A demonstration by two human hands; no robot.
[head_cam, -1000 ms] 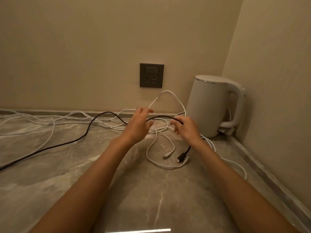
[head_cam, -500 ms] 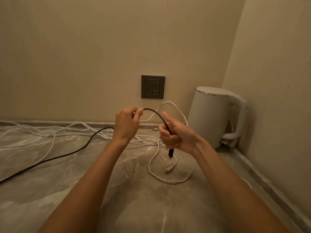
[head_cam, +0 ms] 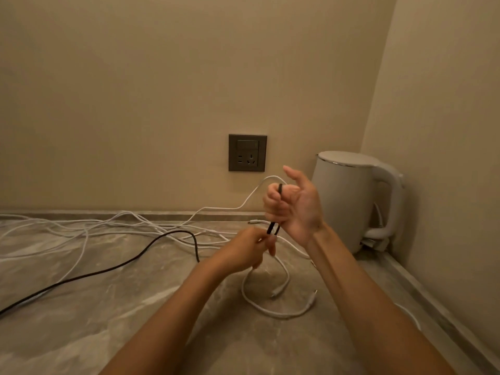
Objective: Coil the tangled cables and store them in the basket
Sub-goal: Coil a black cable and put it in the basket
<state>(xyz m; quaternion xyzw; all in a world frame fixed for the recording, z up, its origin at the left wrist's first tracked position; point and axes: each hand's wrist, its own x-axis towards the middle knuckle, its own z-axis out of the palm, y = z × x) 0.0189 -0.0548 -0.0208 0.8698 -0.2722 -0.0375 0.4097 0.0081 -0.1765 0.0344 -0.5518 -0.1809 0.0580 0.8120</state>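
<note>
A black cable (head_cam: 113, 269) runs from the left edge of the marble counter up to my hands. My right hand (head_cam: 293, 207) is raised, its fingers curled round the end of the black cable, which is folded into a short loop. Just below it, my left hand (head_cam: 250, 250) pinches the same cable. A tangle of white cables (head_cam: 94, 228) spreads along the back wall. One white cable (head_cam: 270, 311) lies in a loop under my hands. No basket is in view.
A white electric kettle (head_cam: 349, 198) stands in the right corner against the walls. A dark wall socket (head_cam: 247, 152) sits above the counter behind my hands. The counter (head_cam: 81, 334) ends at a raised stone lip on the right.
My right hand has lifted and turned palm inward, folding the black cable end into a loop. My left hand has dropped below it and closer to it.
</note>
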